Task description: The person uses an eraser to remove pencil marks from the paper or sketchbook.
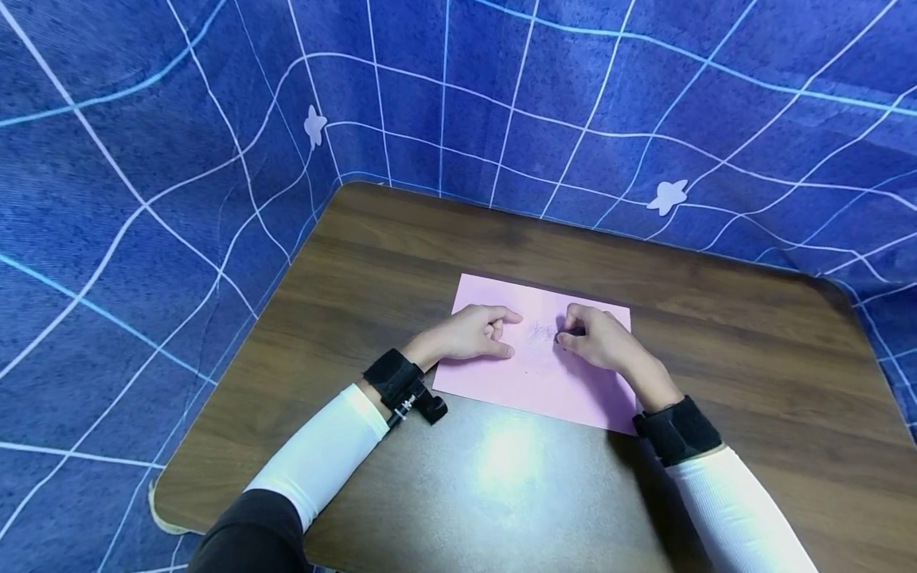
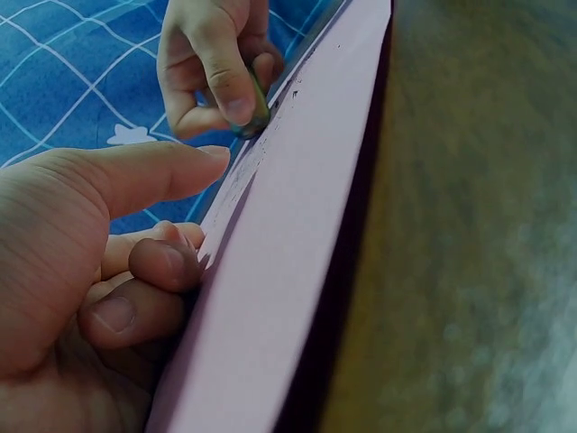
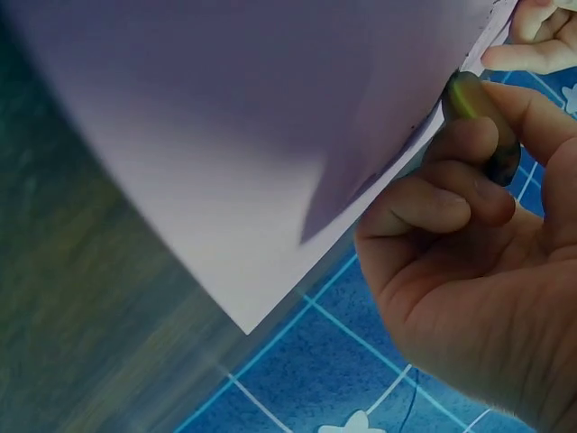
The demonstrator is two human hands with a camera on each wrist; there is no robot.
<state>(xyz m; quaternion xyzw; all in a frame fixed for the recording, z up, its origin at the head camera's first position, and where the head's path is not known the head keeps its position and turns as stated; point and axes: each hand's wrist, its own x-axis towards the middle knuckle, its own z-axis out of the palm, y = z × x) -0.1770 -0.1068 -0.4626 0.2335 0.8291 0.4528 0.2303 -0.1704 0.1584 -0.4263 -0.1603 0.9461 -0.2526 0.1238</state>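
Observation:
A pink sheet of paper [image 1: 526,390] lies on the table, with a patch of dark scribbled marks [image 1: 540,333] near its middle. My right hand [image 1: 598,338] pinches a small, dark, rounded eraser [image 3: 471,96] with a yellow-green patch, touching the paper at the right of the marks. In the left wrist view, the eraser [image 2: 258,113] shows between thumb and fingers. My left hand [image 1: 474,333] rests on the paper left of the marks, thumb and index finger stretched apart, the other fingers loosely bent. Nothing shows in its grasp.
The brown wooden table [image 1: 401,239] spreads around the paper, with a bright glare in front of it. A blue curtain [image 1: 487,103] with white lines and star shapes hangs behind and to the left. Small dark specks lie on the paper.

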